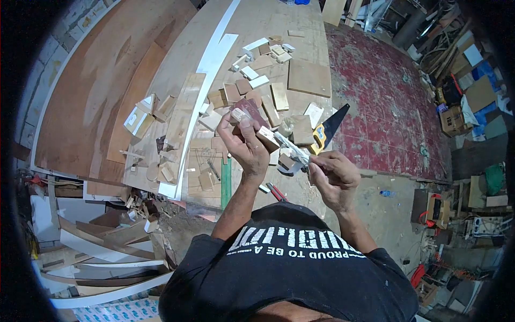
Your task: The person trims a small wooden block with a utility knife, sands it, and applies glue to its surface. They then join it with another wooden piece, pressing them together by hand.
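My left hand (248,147) is raised above the workbench, its fingers closed around a small wooden piece (240,114). A wooden block (267,138) shows just right of that hand. My right hand (335,177) pinches one end of a thin, whitish, smeared strip (292,147), whose other end reaches the block. Behind my left fingers appears a dark red sheet (251,107). A handsaw (328,129) with a yellow handle and black blade lies just beyond my right hand, beside a square wood piece (302,130).
Many wood offcuts (279,96) cover the middle of the workbench (263,21). A long white strip (201,102) runs along its left part. Near my body are a green strip (226,182) and a red-handled tool (277,192). Big wooden panels (102,75) stand left; clutter lines the right wall.
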Demonstrator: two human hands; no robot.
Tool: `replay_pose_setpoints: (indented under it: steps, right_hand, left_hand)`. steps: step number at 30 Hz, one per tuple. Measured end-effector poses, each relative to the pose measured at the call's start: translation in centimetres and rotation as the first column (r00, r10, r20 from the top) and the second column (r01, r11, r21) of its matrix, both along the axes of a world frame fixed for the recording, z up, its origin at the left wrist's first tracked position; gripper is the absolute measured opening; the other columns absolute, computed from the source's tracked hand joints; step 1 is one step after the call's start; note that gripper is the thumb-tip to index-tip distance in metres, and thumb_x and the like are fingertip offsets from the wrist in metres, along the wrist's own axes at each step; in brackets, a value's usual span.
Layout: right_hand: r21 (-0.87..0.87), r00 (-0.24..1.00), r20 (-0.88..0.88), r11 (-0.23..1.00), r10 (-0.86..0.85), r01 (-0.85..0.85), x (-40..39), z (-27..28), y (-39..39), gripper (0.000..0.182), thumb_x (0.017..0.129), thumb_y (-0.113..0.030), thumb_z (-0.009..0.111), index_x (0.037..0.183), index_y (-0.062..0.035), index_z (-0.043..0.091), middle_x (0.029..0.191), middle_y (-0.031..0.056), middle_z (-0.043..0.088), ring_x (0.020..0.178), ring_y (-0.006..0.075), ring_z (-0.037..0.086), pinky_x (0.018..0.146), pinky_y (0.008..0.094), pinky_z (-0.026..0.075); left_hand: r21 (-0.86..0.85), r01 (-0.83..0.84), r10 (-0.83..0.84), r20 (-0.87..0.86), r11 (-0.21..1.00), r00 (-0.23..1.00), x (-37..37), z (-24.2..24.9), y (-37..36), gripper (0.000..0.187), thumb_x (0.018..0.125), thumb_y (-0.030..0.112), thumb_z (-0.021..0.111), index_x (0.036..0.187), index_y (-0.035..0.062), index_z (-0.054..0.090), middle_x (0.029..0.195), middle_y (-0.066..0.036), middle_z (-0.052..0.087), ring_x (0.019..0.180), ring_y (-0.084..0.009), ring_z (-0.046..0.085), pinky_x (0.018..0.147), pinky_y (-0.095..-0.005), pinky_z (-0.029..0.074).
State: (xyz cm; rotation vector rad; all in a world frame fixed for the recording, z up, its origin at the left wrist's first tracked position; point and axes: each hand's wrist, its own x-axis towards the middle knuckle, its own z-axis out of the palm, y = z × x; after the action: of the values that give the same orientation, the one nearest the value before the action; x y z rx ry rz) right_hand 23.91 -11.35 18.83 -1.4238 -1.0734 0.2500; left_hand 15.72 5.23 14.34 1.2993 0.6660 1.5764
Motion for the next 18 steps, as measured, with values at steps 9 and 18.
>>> replay_pose_setpoints:
  steps: [9, 18]
  right_hand:
    - [-0.025, 0.961, 0.277, 1.0, -0.005, 0.013, -1.1, 0.8, 0.7, 0.02, 0.077, 0.005, 0.073, 0.097, 0.002, 0.07, 0.087, 0.0109, 0.065, 0.069, 0.0134, 0.064, 0.056, 0.0243, 0.052]
    - [-0.052, 0.925, 0.374, 0.998, 0.063, -0.047, -1.5, 2.2, 0.7, 0.02, 0.074, 0.007, 0.073, 0.093, 0.0027, 0.069, 0.083, 0.0098, 0.064, 0.06, 0.01, 0.061, 0.05, 0.0228, 0.048]
  left_hand:
    - [0.054, -0.04, 0.043, -0.048, 0.998, 0.998, 0.0, -0.1, 0.2, 0.028, 0.102, 0.019, 0.047, 0.12, -0.0004, 0.036, 0.074, -0.005, 0.055, 0.069, -0.0104, 0.052, 0.063, -0.0241, 0.043]
    - [0.226, -0.105, 0.129, -0.094, 0.968, 0.987, 0.0, -2.2, 0.7, 0.028, 0.1, 0.01, 0.049, 0.121, -0.004, 0.037, 0.09, -0.009, 0.053, 0.073, -0.01, 0.053, 0.064, -0.0235, 0.045]
